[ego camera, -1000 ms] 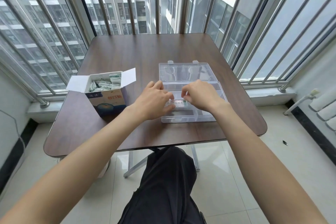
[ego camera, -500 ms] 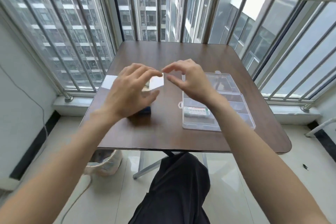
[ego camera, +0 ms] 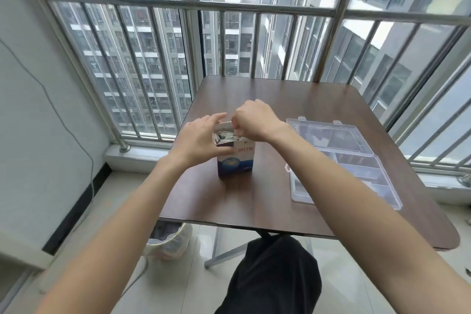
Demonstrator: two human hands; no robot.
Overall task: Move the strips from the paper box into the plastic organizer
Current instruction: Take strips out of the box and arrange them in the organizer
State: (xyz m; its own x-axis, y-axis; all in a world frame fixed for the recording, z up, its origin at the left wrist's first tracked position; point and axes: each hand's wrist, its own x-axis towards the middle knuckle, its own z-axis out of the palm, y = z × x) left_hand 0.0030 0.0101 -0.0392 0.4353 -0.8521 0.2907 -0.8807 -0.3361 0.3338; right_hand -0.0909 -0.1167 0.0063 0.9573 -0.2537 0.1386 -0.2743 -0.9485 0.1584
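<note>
Both hands moved onto paper box, upright, strips showing

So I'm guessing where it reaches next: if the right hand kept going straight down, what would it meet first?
Most likely the strips in the open paper box, directly under the curled fingers of the right hand; the depth is hard to judge.

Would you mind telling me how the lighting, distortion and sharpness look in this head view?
Head view: daylight from the windows, soft and even; wide-angle lens bows the window bars; glare on the plastic organizer hides its contents; the strips in the paper box are slightly blurred, as are both hands.
</note>
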